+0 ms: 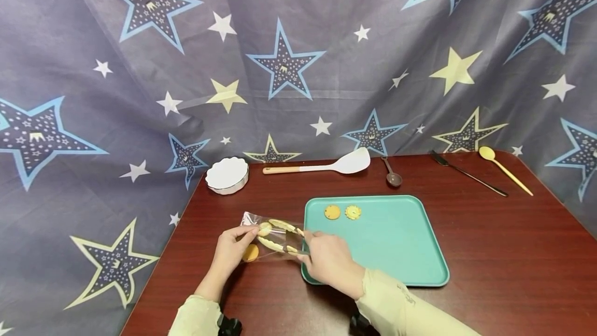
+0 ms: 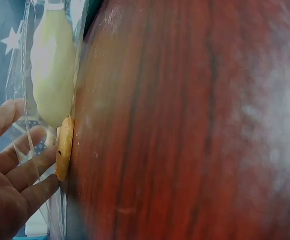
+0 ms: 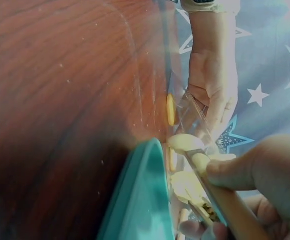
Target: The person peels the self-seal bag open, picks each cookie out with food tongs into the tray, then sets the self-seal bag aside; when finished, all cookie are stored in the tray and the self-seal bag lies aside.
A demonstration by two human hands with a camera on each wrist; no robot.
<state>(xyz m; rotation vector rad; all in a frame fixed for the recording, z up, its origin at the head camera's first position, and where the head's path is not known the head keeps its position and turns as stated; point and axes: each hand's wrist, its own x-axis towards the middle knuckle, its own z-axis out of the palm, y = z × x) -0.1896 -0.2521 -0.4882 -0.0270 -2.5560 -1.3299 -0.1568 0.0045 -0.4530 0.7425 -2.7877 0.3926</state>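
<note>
A clear plastic bag [image 1: 252,218] lies at the left of the tray, and my left hand [image 1: 229,247] pinches its edge between thumb and fingers. My right hand [image 1: 328,261] grips a pair of tongs [image 1: 279,247] with pale yellow tips, pointing left. Their arms are spread inside the bag, near a round biscuit [image 1: 265,229]. Another biscuit [image 1: 250,253] rests just below the left fingertips; in the left wrist view a biscuit [image 2: 64,149] stands edge-on beside those fingers. The right wrist view shows the tongs [image 3: 234,207] held by the right thumb and fingers.
A teal tray [image 1: 387,253] carries a round biscuit [image 1: 332,212] and a scalloped one [image 1: 353,212]. Along the back stand a white fluted dish [image 1: 227,175], a spatula [image 1: 352,162], a measuring spoon [image 1: 393,178], a dark slim utensil [image 1: 468,174] and a yellow spoon [image 1: 487,153].
</note>
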